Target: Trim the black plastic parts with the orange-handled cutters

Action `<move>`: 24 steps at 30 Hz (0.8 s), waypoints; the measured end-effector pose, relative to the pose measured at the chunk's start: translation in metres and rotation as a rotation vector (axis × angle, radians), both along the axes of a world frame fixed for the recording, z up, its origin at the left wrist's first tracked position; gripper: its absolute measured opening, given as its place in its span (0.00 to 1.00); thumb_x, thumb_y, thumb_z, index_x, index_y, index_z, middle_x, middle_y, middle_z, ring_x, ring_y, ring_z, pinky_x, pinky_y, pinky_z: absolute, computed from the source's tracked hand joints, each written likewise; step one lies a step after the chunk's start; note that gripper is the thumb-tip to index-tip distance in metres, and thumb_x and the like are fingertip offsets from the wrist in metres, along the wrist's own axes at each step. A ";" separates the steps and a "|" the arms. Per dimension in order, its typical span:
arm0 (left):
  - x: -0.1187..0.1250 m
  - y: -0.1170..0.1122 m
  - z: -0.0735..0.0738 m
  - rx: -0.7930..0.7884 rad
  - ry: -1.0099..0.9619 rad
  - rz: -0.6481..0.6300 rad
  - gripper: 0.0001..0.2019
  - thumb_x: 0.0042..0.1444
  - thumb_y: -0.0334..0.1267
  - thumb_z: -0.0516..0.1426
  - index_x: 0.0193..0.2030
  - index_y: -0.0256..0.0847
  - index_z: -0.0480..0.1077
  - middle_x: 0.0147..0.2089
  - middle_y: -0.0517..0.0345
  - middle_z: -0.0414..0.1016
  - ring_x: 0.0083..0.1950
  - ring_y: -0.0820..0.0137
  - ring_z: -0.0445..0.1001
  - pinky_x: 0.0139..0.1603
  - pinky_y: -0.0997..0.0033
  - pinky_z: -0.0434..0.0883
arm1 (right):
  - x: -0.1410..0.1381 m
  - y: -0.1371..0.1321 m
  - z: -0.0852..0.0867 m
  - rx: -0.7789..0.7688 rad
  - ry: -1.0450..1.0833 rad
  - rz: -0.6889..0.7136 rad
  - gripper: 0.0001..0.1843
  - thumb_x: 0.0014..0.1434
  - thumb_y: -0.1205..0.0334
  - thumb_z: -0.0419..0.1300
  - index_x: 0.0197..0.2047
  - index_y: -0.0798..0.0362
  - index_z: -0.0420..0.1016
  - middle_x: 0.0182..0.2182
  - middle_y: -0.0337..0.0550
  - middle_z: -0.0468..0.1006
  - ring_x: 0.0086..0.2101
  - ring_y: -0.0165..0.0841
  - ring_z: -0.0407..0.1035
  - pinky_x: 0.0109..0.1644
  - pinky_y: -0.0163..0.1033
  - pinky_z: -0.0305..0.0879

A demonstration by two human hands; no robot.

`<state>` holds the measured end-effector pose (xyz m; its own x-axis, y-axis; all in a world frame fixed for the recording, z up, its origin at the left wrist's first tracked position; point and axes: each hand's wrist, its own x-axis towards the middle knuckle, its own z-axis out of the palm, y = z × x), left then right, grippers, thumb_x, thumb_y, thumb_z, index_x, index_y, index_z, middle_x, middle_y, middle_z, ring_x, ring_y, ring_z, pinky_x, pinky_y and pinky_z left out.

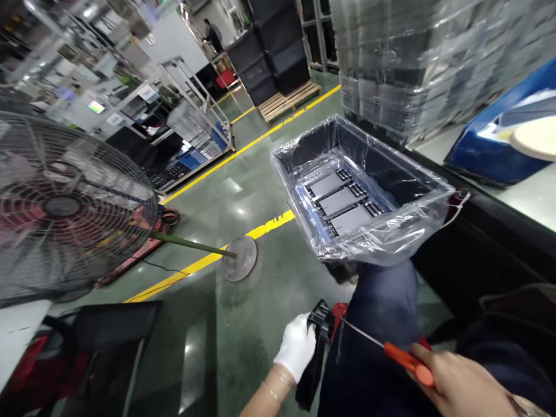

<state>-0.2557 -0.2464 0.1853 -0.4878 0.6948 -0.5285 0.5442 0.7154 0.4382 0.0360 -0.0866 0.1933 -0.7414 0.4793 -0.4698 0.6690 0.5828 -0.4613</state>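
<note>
Gloved left hand (297, 346) grips black part (320, 324), right hand (460, 385) holds scissors (403, 359), bin (360, 191) just beyond, open floor (243, 191) left toward fan (61, 208).

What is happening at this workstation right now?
A person sits beside a black bin lined with clear plastic, with flat grey trays in the bottom. Their gloved left hand grips a small black part, while the bare right hand holds an orange-handled tool whose thin shaft reaches toward that part. A large floor fan stands to the left.
</note>
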 end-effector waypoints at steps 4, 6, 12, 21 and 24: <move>0.017 0.000 0.000 -0.026 -0.035 -0.114 0.23 0.64 0.31 0.48 0.58 0.39 0.79 0.54 0.47 0.82 0.57 0.57 0.80 0.63 0.63 0.71 | -0.008 -0.002 0.000 0.016 -0.041 -0.010 0.16 0.64 0.67 0.53 0.47 0.51 0.81 0.32 0.50 0.84 0.36 0.50 0.81 0.41 0.46 0.69; 0.022 0.003 0.000 -0.061 -0.052 -0.190 0.25 0.63 0.31 0.48 0.63 0.37 0.76 0.57 0.44 0.80 0.58 0.52 0.79 0.65 0.57 0.71 | -0.008 -0.002 0.000 0.017 -0.066 -0.016 0.14 0.63 0.68 0.55 0.46 0.51 0.81 0.32 0.50 0.84 0.37 0.50 0.82 0.40 0.45 0.67; 0.025 0.013 -0.002 -0.109 -0.028 -0.219 0.24 0.65 0.33 0.47 0.59 0.37 0.78 0.55 0.43 0.81 0.57 0.53 0.79 0.64 0.59 0.72 | -0.003 0.000 -0.001 0.005 -0.113 -0.024 0.13 0.61 0.72 0.56 0.42 0.50 0.80 0.32 0.49 0.85 0.37 0.49 0.82 0.38 0.42 0.62; 0.034 0.015 0.000 -0.197 0.002 -0.286 0.27 0.66 0.33 0.46 0.68 0.31 0.72 0.62 0.39 0.77 0.63 0.50 0.76 0.70 0.54 0.68 | -0.010 0.002 -0.005 -0.040 -0.133 -0.044 0.15 0.62 0.73 0.56 0.46 0.52 0.81 0.34 0.48 0.85 0.39 0.49 0.82 0.37 0.42 0.62; 0.036 0.018 0.003 -0.219 0.013 -0.291 0.27 0.67 0.34 0.45 0.68 0.31 0.71 0.62 0.38 0.77 0.63 0.49 0.76 0.69 0.53 0.68 | -0.012 0.003 -0.007 -0.048 -0.129 -0.050 0.15 0.60 0.75 0.57 0.45 0.52 0.81 0.34 0.49 0.85 0.40 0.48 0.82 0.38 0.42 0.62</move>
<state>-0.2192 -0.2286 0.1879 -0.2944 0.6763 -0.6752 0.7433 0.6061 0.2830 0.0238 -0.0841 0.1865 -0.6491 0.4890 -0.5828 0.7523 0.5261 -0.3965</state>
